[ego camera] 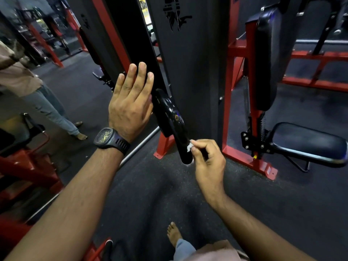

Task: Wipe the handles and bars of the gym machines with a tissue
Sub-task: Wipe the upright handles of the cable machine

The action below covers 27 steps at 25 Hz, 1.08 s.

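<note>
Both forearms reach forward from the bottom of the view toward a black padded handle [170, 123] that slopes down from the dark machine column [190, 72]. At the lower end of this handle, the right hand [209, 162] pinches a small white tissue [189, 147] between thumb and forefinger and presses it against the pad; the other fingers are curled in. Left of the handle, the left hand [130, 102], with a black watch [111, 140] on the wrist, is open and flat, the fingers straight and close together. It holds nothing, and its edge seems to touch the upper part of the handle, perhaps to steady it.

I judge the tissue is very light, soft and easy to tear, and only a small crumpled piece shows, so firm rubbing could shred it. The handle looks glossy and smooth, probably a little slippery, and stiff under its cover. A good place to hold is the upper part, while the tissue goes along the lower length.
</note>
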Available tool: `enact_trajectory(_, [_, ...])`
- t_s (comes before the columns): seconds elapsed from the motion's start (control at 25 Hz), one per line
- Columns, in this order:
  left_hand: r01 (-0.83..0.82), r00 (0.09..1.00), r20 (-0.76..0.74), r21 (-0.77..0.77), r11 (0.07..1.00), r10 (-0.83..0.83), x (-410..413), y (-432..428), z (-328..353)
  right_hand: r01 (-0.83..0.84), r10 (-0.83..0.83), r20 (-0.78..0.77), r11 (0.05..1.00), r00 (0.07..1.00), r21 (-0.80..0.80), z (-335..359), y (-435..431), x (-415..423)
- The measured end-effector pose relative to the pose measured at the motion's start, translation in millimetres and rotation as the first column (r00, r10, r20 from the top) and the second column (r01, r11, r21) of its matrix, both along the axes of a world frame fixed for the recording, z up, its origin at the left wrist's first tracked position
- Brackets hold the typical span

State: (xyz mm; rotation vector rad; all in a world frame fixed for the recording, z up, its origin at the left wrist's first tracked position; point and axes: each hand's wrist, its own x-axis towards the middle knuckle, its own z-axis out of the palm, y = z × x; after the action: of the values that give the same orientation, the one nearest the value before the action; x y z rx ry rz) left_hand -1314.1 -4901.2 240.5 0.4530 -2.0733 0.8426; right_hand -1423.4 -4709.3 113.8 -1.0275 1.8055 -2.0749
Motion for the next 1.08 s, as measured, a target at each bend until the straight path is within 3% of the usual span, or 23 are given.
enact_trajectory(0.16, [0.001,1.0,0.007,-0.006,1.0,-0.001,1.9,-0.2,0.2,-0.06,0.04,0.206,0.994,0.978,0.093,-1.4,3.1,3.1])
enact_trajectory(0.32, [0.022,1.0,0.0,0.014,1.0,-0.022,1.1,-0.6,-0.4,-0.085,0.039,0.287,0.986,0.957,0.147,-2.6,1.0,2.9])
enact_trajectory(0.44, [0.027,1.0,-0.008,0.004,1.0,-0.027,0.9,-0.6,-0.2,-0.104,0.07,0.388,0.992,0.919,0.068,7.9,-0.3,1.4])
enact_trajectory(0.6, [0.03,1.0,-0.009,0.011,0.999,-0.029,2.6,-0.7,-0.9,-0.179,0.136,0.4,0.981,0.907,0.072,23.9,-12.3,-8.6])
enact_trajectory(0.84, [0.037,0.999,0.006,-0.008,0.999,-0.037,5.6,-1.7,0.6,-0.422,0.395,0.407,0.906,0.823,-0.026,57.9,-25.0,-35.2])
enact_trajectory(1.08, [0.038,0.999,0.002,-0.013,0.999,-0.038,6.9,-2.8,0.6,-0.466,0.435,0.403,0.884,0.805,-0.024,87.4,-42.7,-41.3])
